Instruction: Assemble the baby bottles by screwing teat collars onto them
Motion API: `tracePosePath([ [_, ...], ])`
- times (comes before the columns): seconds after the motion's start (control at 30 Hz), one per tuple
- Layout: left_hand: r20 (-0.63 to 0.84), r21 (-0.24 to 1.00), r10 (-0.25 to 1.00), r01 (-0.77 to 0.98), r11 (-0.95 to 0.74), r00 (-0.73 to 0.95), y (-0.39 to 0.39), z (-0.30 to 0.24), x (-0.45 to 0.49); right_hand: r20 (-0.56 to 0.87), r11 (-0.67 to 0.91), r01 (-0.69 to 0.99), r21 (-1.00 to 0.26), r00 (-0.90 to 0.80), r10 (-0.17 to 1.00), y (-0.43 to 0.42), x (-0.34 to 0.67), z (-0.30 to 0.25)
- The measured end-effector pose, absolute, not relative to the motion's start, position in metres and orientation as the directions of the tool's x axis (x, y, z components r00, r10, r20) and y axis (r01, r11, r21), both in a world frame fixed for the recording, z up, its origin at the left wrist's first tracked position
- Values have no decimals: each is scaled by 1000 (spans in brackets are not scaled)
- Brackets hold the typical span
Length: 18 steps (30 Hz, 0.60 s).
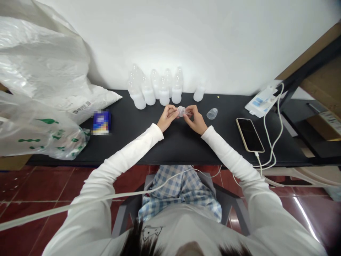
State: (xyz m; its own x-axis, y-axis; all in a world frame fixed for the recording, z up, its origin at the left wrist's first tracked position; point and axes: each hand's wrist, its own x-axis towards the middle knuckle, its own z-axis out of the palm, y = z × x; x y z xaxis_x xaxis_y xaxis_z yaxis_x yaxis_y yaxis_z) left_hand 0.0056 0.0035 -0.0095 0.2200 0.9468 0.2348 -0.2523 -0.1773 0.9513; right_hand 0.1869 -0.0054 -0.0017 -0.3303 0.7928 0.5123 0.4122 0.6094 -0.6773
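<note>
Left hand (167, 117) and right hand (196, 121) pinch a clear part (181, 111), its edges partly hidden. The rightmost bottle (199, 94) fades upward into the wall (226, 46).

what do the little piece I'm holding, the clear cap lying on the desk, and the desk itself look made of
Small held piece: probably plastic or silicone; it looks glossy, pale and translucent.
Clear cap: likely smooth plastic; black shows through it.
Desk: smooth, black, low-sheen; perhaps laminate or painted metal, can't tell which.
</note>
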Motion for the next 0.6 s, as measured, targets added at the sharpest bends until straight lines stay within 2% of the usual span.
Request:
tracePosePath([
  [0.1,303,939,921,-241,-245,244,3,-11,5,489,564,301,-769,-290,822,-5,188,-1],
  [0.2,348,937,887,-136,-321,303,-1,-9,6,468,528,230,-818,-269,842,-5,186,0],
  [0.33,318,944,908,-1,-330,271,-5,-12,11,451,519,244,-819,-283,846,-6,184,0],
  [0.43,215,969,950,72,-237,227,-4,-17,15,496,633,386,-671,-400,770,-6,187,2],
  [0.53,148,980,970,100,-170,195,1,-20,15,518,754,522,-400,-550,655,0,195,5],
  [0.6,112,989,985,83,-123,128,6,-21,11,519,766,596,-242,-587,621,5,204,7],
])
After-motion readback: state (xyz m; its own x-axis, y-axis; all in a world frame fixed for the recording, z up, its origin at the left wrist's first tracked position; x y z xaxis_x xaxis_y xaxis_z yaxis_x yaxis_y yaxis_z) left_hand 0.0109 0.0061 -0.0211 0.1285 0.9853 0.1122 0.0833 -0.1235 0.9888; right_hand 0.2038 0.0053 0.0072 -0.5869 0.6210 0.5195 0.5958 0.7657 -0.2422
